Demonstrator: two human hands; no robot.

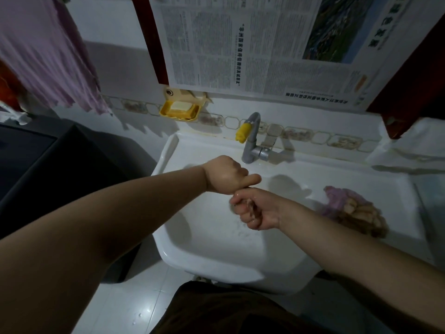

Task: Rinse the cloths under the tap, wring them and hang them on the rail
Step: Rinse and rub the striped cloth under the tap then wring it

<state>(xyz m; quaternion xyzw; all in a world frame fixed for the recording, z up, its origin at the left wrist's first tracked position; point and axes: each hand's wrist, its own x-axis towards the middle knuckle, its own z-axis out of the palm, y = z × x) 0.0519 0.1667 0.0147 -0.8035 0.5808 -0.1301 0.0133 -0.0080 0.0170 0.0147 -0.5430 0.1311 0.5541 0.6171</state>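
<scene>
My left hand [222, 175] and my right hand [254, 212] are both clenched into fists over the white sink [207, 244], the left one stacked just above the right. They grip a small wet cloth that is almost fully hidden inside the fists. Water drops speckle the basin below them. A heap of purple and beige cloths [351, 208] lies on the sink's right ledge. The grey tap [252, 141] with a yellow nozzle stands behind my hands; no water stream shows. A pink cloth [45, 54] hangs at the upper left.
A yellow soap dish [180, 110] with a soap bar is fixed to the tiled wall. Newspaper [265, 44] covers the wall above the tap. A dark appliance [48, 165] stands left of the sink. White floor tiles lie below.
</scene>
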